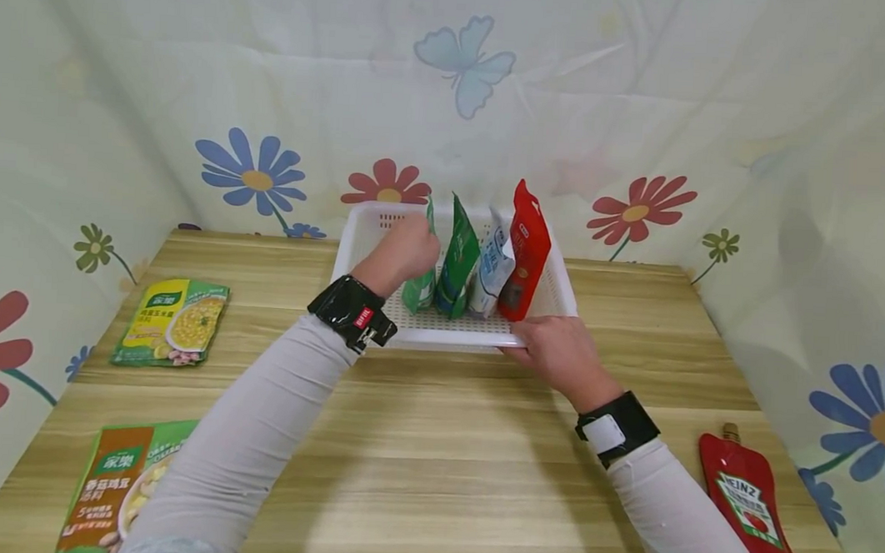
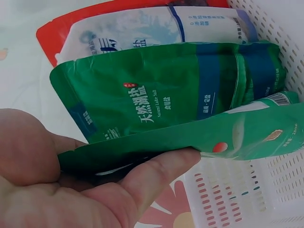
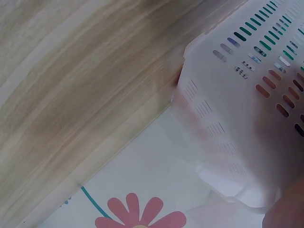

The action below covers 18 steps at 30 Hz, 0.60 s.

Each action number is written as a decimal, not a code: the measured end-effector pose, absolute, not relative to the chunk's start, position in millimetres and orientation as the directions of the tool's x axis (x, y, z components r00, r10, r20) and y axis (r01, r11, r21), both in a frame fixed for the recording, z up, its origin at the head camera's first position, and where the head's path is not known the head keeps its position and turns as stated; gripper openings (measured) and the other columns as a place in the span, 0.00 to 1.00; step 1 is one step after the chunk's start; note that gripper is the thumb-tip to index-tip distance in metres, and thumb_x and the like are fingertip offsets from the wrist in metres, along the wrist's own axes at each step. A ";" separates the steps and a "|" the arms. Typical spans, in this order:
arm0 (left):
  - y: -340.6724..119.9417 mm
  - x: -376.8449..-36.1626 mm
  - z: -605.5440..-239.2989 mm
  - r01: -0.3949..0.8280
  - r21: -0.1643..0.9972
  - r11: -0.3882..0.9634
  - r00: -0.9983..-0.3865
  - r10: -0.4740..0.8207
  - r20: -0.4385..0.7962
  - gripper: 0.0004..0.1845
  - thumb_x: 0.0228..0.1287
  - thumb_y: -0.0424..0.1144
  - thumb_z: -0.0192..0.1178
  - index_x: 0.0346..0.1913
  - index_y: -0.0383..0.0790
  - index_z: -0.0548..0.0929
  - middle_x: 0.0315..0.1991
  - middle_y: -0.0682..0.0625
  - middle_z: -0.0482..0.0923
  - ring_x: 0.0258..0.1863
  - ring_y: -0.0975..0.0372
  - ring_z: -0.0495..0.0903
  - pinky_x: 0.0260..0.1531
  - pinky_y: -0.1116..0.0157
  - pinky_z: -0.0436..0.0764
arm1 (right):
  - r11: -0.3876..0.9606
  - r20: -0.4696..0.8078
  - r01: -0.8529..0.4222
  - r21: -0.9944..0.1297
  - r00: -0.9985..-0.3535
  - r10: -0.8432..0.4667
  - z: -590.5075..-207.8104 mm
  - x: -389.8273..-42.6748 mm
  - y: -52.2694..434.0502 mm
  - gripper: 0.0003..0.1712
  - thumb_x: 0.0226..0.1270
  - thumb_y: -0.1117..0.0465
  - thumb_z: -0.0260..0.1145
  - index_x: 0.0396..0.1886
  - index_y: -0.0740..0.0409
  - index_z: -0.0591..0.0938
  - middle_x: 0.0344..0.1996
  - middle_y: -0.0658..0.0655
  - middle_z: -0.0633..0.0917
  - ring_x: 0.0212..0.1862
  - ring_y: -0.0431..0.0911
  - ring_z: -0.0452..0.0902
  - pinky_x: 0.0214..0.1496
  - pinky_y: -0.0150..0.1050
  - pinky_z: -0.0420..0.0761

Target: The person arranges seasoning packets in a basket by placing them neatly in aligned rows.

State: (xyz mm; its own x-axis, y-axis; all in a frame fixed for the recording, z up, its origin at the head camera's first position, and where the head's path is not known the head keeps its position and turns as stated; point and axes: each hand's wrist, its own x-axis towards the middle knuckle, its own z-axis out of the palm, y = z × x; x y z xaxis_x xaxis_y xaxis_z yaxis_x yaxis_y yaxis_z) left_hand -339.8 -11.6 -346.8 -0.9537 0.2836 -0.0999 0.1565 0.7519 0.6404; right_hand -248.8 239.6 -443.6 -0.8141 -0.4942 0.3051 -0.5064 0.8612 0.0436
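A white perforated plastic basket (image 1: 447, 338) stands against the back wall with several upright pouches inside. My left hand (image 1: 404, 256) pinches the top of the leftmost green pouch (image 2: 247, 135) between thumb and fingers; its lower end is in the basket. Beside that pouch is a darker green salt pouch (image 2: 175, 85) printed "Natural Lake Salt". Farther right come a white-and-blue pouch (image 1: 492, 271) and a red pouch (image 1: 528, 252) with a clear lower part. My right hand (image 1: 562, 355) grips the basket's front rim near the right corner; few of its fingers show in the right wrist view.
Two soup pouches lie flat at the left, a yellow-green one (image 1: 173, 322) and a brown-green one (image 1: 112, 485) partly behind my left sleeve. A red Heinz ketchup pouch (image 1: 749, 501) lies at the right. Flower-printed cloth walls (image 1: 465, 127) enclose the wooden table (image 1: 432, 476).
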 end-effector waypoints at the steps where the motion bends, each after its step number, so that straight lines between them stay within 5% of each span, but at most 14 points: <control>1: -12.5 -340.2 -347.2 0.155 0.640 0.752 -0.953 0.284 -0.102 0.16 0.78 0.33 0.38 0.28 0.38 0.67 0.25 0.48 0.63 0.20 0.60 0.65 0.24 0.66 0.66 | 0.861 0.303 -0.507 0.044 -0.815 -0.495 -443.7 -249.0 239.4 0.18 0.59 0.45 0.78 0.38 0.52 0.89 0.25 0.51 0.88 0.25 0.44 0.79 0.26 0.34 0.72; 10: -23.8 -336.5 -346.7 0.098 0.678 0.729 -0.957 0.255 -0.136 0.24 0.82 0.43 0.40 0.21 0.43 0.63 0.17 0.53 0.59 0.16 0.62 0.61 0.24 0.66 0.65 | 0.857 0.305 -0.514 0.040 -0.810 -0.500 -444.5 -249.8 237.9 0.17 0.58 0.46 0.79 0.37 0.53 0.88 0.23 0.50 0.87 0.25 0.44 0.78 0.26 0.34 0.70; 18: -40.1 -305.7 -342.2 0.222 0.642 0.734 -0.950 0.312 -0.028 0.18 0.81 0.46 0.46 0.32 0.37 0.73 0.21 0.50 0.65 0.21 0.59 0.69 0.27 0.65 0.67 | 0.853 0.315 -0.520 0.038 -0.804 -0.504 -444.1 -249.5 238.5 0.17 0.57 0.46 0.80 0.36 0.53 0.88 0.25 0.51 0.88 0.24 0.44 0.77 0.26 0.34 0.70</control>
